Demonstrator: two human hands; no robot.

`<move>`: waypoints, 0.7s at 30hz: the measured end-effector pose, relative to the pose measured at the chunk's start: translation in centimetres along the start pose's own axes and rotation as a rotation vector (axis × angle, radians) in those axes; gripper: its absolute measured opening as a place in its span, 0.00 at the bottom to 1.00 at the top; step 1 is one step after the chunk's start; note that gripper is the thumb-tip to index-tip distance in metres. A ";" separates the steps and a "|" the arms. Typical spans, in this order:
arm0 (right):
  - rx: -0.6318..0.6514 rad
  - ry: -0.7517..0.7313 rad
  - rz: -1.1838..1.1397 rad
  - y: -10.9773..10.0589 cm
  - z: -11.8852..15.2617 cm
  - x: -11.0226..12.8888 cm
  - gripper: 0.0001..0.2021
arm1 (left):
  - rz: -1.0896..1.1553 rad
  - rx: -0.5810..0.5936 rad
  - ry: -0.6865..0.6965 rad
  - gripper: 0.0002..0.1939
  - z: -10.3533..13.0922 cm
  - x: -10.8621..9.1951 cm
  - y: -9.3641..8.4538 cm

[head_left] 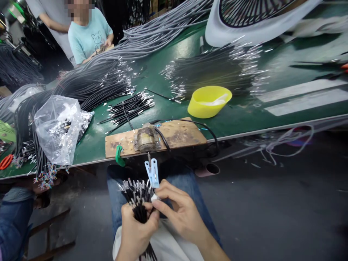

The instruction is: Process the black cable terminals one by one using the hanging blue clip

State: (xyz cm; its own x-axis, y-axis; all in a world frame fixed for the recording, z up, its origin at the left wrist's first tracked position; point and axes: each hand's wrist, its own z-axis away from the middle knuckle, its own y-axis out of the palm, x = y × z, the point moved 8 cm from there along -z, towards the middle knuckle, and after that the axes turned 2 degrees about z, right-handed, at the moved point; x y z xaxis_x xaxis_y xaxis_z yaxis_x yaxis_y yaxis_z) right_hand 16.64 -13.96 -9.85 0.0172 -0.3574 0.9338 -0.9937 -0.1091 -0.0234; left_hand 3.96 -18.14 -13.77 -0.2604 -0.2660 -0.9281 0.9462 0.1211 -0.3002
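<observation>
My left hand (138, 226) is wrapped round a bundle of black cables (140, 212), whose silvery tips fan out above the fist. Beside it on the right, my right hand (174, 206) pinches a small white piece (154, 198) between thumb and forefinger, close to the cable tips. Just above the fingers, a light blue clothespin (152, 173) hangs at a thin metal tip at the table's edge. That tip points out from a round metal device (146, 139) on a wooden board (182, 135).
On the green table (163, 81) lie cable bundles (133, 108), a plastic bag (58, 127) and a yellow cup (209, 101). A green clamp (119, 156) grips the board's edge. A white fan (252, 21) lies at the back. A person (89, 36) sits across the table.
</observation>
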 end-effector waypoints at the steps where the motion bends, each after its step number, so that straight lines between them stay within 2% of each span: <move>1: -0.018 -0.005 0.002 -0.1 0.0 0.1 0.09 | 0.030 -0.016 -0.024 0.09 0.1 0.4 -0.2; 4: -0.119 -0.060 0.098 -0.5 0.3 0.8 0.11 | 0.119 -0.065 -0.090 0.10 0.4 1.5 -0.7; 7: -0.211 -0.075 0.107 -0.7 0.7 1.0 0.10 | 0.212 -0.047 -0.147 0.16 0.8 2.4 -0.3; 9: -0.179 0.019 -0.037 -0.2 1.0 -0.2 0.09 | 0.279 0.007 -0.184 0.20 0.8 2.8 0.4; 12: -0.054 0.286 -0.384 1.4 1.5 -3.1 0.13 | 0.353 0.083 -0.215 0.24 0.7 3.0 1.1; 15: -0.038 0.472 -0.609 2.0 2.2 -4.8 0.17 | 0.381 0.121 -0.232 0.24 0.6 3.1 1.2; 17: -0.042 0.443 -0.572 1.5 1.9 -4.5 0.17 | 0.385 0.126 -0.247 0.23 0.5 3.2 1.1; 21: -0.030 0.287 -0.328 0.5 1.1 -2.7 0.12 | 0.372 0.127 -0.250 0.21 0.5 3.1 1.2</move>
State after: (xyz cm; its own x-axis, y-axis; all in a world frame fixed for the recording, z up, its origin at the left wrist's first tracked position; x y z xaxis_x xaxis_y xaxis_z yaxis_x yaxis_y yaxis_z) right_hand 16.23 -14.09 -12.82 0.3055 -0.0358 0.9515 -0.9436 -0.1452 0.2975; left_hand 4.35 -19.28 -16.88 0.1407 -0.4512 -0.8813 0.9866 0.1382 0.0868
